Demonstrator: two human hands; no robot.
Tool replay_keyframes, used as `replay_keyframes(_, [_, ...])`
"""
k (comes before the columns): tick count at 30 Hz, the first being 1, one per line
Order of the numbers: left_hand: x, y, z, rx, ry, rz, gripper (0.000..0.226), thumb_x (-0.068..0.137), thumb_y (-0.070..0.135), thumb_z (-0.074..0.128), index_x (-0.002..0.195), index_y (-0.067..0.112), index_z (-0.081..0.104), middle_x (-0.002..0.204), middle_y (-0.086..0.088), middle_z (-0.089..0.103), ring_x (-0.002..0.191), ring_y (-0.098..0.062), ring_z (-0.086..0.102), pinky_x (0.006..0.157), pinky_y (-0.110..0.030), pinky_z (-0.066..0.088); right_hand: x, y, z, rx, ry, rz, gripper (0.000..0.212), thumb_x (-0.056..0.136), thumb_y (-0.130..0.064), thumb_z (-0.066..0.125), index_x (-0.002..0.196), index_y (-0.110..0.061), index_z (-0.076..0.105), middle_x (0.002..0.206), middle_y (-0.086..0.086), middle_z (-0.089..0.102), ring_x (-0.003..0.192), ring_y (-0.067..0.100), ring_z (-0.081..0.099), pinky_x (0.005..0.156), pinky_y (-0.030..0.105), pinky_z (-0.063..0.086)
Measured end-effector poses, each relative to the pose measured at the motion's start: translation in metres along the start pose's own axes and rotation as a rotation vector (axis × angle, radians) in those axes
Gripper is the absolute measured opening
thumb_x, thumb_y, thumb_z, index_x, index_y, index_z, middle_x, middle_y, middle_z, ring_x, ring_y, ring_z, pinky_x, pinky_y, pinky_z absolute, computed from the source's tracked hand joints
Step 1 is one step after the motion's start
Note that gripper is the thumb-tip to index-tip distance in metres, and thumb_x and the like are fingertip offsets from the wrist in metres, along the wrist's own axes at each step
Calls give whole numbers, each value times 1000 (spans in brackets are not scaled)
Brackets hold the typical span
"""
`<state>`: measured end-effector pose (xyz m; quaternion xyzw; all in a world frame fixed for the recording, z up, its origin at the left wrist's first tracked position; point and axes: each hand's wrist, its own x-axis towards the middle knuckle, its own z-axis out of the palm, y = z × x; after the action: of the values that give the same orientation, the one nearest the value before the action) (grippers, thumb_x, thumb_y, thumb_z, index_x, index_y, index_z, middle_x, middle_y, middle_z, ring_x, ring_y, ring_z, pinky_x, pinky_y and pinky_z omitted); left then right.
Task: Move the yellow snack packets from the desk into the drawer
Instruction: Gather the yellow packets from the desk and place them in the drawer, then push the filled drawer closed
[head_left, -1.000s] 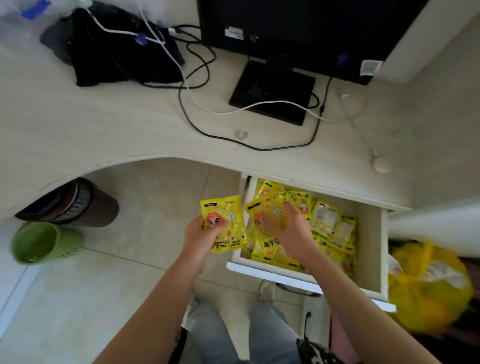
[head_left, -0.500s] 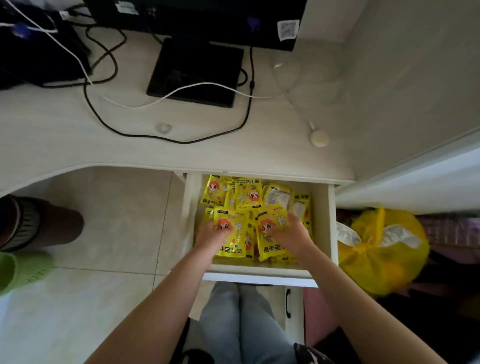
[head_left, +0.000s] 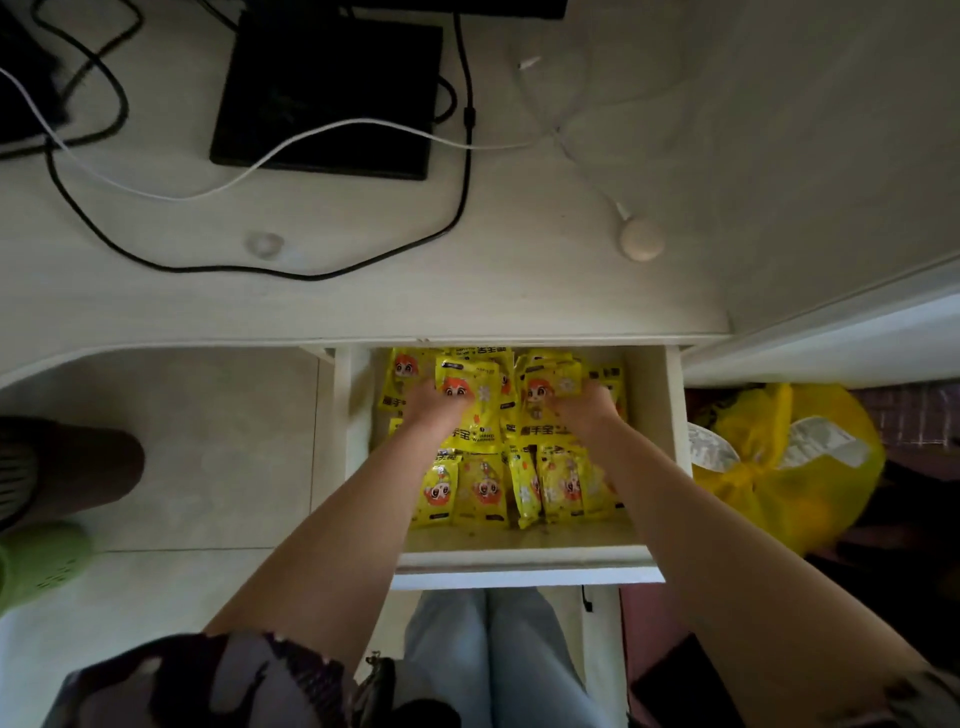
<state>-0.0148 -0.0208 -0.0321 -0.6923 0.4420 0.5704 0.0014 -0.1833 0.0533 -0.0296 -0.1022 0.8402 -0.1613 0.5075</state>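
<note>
At the far left I see a green basket (head_left: 36, 569) on the floor, with a dark brown object (head_left: 67, 467) just beyond it. On the desk (head_left: 363, 301) above, a black cable (head_left: 462, 197) loops across the top, a white cable (head_left: 332, 130) crosses the black monitor base (head_left: 327, 88), and a small round white puck (head_left: 641, 240) sits to the right.

Under the desk edge the drawer (head_left: 519, 556) stands pulled out, its floor covered with yellow snack packets (head_left: 480, 491). The row nearest me lies flat, long axes running front to back, the cartoon faces upside down from where I look.

My left hand (head_left: 436, 408) reaches into the drawer's left half. Its grip is closed on one packet (head_left: 475, 410): fingers curl over the packet's left side. That packet lies on top of the others, long axis front to back, printed face up, top edge pointing toward the back of the drawer, tilted slightly.

My right hand (head_left: 587, 408) is in the right half, gripping a second packet (head_left: 545, 395) the same way, fingers wrapped over its right side. This one is also face up with its long axis front to back, top edge toward the rear. The two held packets sit just beside each other near the drawer's middle.

Right of the drawer, a tied yellow plastic bag (head_left: 779, 467) rests on the floor.
</note>
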Motion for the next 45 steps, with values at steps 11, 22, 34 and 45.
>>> replay_keyframes(11, [-11,-29,-2,456,24,160,51,87,17,62,136,8,50,134,-13,57,110,-26,61,82,-28,48,-11,35,-12,-269,50,-42,43,89,-7,54,131,-4,44,93,5,55,60,8,49,43,20,35])
replay_keyframes(22, [-62,-58,-26,389,17,279,46,89,10,60,134,10,48,130,-8,56,108,-23,60,80,-27,49,-64,47,-16,-339,40,-267,49,94,-12,53,140,-7,38,135,14,53,94,24,62,60,22,48])
replay_keyframes(34, [-125,-118,-22,652,-110,428,42,95,35,54,132,18,49,132,2,58,116,-16,57,96,-33,48,-121,121,-13,-546,-137,-477,52,91,-38,58,136,-16,44,131,3,59,119,22,55,97,33,45])
replay_keyframes(45, [-130,-133,-22,1031,-79,669,53,86,28,65,135,23,45,137,5,50,125,-16,46,100,-30,42,-120,146,-11,-893,-118,-747,48,91,-15,55,137,-23,43,139,-2,45,128,21,41,105,33,39])
